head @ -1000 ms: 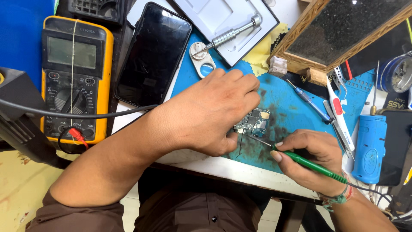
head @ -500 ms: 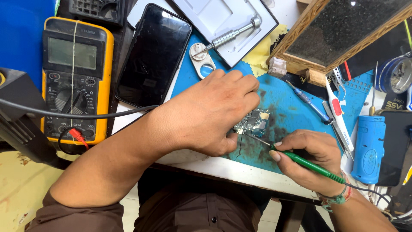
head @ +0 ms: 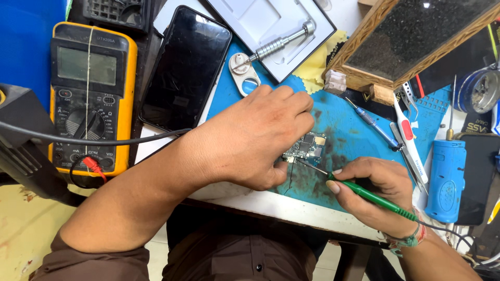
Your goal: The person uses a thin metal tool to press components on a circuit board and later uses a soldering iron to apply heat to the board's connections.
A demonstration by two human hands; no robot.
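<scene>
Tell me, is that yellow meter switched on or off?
Apparently off: the yellow multimeter's grey display looks blank, with no digits showing. Its dial position is too small to read.

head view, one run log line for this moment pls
left hand: pinning small circuit board on blue mat | right hand: holding green probe, tip at board | multimeter: left of mat

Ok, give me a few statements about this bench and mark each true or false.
1. The right hand holds a green probe. True.
2. The left hand rests beside a small circuit board. True.
3. The phone has a lit screen. False: it is dark.
4. The multimeter is blue. False: it is yellow and black.
5. A screwdriver lies on the white tray. True.
</scene>
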